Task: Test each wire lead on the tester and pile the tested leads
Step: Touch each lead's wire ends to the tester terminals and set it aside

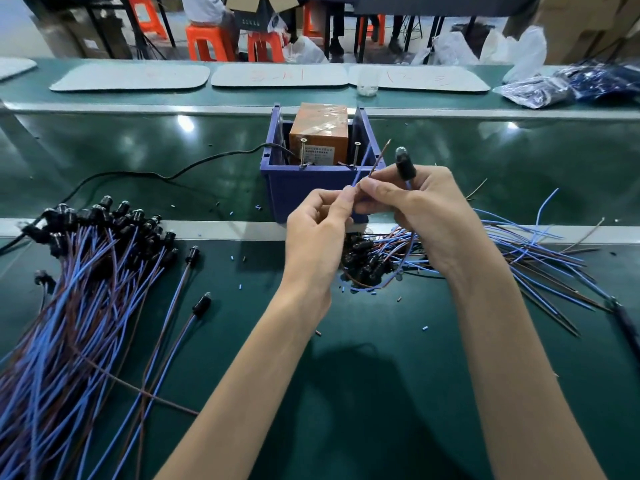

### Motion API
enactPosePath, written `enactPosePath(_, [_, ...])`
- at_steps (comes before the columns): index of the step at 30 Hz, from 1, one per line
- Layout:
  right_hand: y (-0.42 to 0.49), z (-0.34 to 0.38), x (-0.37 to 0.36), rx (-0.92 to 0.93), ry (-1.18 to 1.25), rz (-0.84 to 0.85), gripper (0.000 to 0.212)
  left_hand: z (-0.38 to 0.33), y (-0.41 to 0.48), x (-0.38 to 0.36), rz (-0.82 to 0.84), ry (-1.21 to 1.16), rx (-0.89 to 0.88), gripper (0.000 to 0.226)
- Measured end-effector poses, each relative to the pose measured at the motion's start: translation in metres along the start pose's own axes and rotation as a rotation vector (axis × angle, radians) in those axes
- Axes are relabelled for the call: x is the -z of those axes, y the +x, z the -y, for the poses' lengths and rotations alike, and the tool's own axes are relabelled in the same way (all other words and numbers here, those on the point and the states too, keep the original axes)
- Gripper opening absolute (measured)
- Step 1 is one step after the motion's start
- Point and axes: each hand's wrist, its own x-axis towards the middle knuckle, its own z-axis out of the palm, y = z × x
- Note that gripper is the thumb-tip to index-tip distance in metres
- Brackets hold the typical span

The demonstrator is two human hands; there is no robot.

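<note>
- Left hand [320, 220] pinches the wire lead [360, 169] by its blue strand.
- Right hand [422, 209] grips its brown strand and black socket [405, 164] — just before the blue tester box [277, 192].

Two hands are working: left hand [318, 223] and right hand [426, 216]. One tester [287, 188] is standing, carrying two upright screws [304, 152]. One wire lead [406, 168] is being held by both hands. Two heaps are lying: left pile [86, 289], right pile [540, 258]; the leads in each are too many to count. Three white mats [131, 76] are lying beyond. One black cable [138, 174] is trailing left.
</note>
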Motion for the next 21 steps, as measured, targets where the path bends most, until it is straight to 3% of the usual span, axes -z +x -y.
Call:
enactPosePath(5, [0.002, 0.000, 0.000, -0.040, 0.038, -0.050, 0.015, -0.002, 0.009, 0.010, -0.138, 0.046, -0.055, 0.016])
enactPosePath(11, [0.008, -0.004, 0.009, -0.039, 0.004, -0.212, 0.007, -0.005, 0.019, 0.031, -0.208, 0.137, -0.136, 0.010])
enactPosePath(21, [0.015, -0.010, 0.014, -0.086, -0.022, -0.282, 0.032, 0.000, 0.031, 0.041, -0.292, 0.155, -0.155, 0.023])
